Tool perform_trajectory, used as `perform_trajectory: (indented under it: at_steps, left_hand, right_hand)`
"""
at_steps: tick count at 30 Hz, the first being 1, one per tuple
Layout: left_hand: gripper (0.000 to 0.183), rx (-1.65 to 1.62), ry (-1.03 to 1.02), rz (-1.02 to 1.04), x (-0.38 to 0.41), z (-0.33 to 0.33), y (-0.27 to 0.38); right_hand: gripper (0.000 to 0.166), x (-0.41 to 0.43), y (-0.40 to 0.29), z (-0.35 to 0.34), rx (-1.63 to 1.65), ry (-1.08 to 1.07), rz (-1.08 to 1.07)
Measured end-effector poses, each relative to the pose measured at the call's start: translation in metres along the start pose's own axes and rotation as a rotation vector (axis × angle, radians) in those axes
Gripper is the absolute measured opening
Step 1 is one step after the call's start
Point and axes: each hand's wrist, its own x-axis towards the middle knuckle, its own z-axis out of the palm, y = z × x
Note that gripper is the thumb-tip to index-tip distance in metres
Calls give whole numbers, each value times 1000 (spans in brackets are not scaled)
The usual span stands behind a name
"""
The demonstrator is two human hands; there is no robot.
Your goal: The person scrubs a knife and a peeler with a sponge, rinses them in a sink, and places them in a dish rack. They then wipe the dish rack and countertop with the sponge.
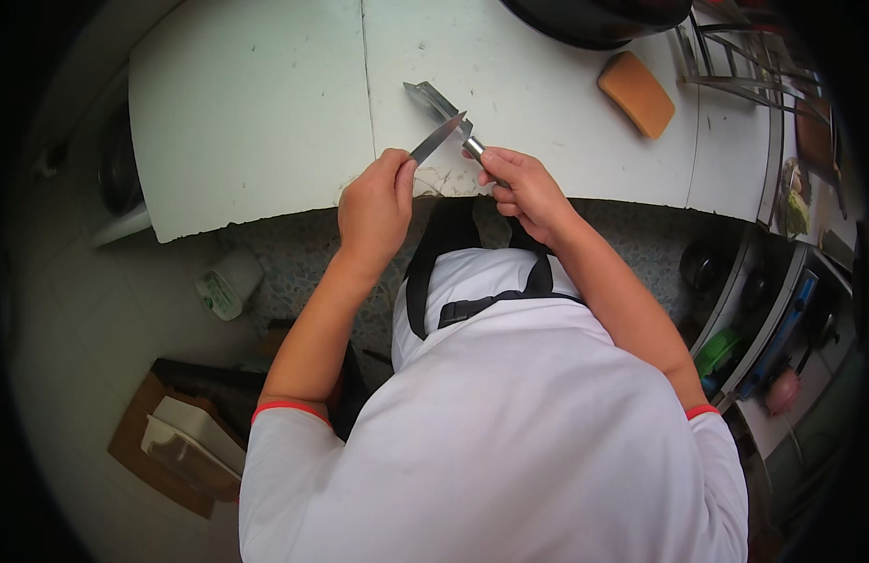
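My left hand (375, 207) is closed around a small knife (438, 138), its handle hidden in my fist. The pointed steel blade slants up to the right. My right hand (524, 188) grips the shiny handle of a metal kitchen tool (438, 104), which looks like a broad-bladed peeler. The tool's head points up and to the left. In this view the knife's tip crosses over the tool's neck; whether they touch, I cannot tell. Both hands are above the near edge of a white tabletop (265, 119), whose front edge is chipped.
To the right lies an orange sponge-like block (637, 95), below a black round vessel (603, 17). A metal rack (733, 67) stands at the upper right, near a leafy vegetable (797, 207). White plastic tubs (227, 281) sit low on the left.
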Motion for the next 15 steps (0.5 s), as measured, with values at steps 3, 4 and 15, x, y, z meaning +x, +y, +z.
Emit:
perform_trajectory:
  at_steps: [3, 4, 15]
  left_hand:
    - [6, 56, 101, 235, 2, 11, 11]
    - [6, 96, 98, 262, 2, 14, 13]
    - [9, 185, 118, 269, 9, 24, 12]
  right_hand:
    - [25, -4, -2, 5, 81, -15, 19]
    - [25, -5, -3, 8, 103, -1, 31]
    - [30, -13, -6, 14, 112, 0, 25]
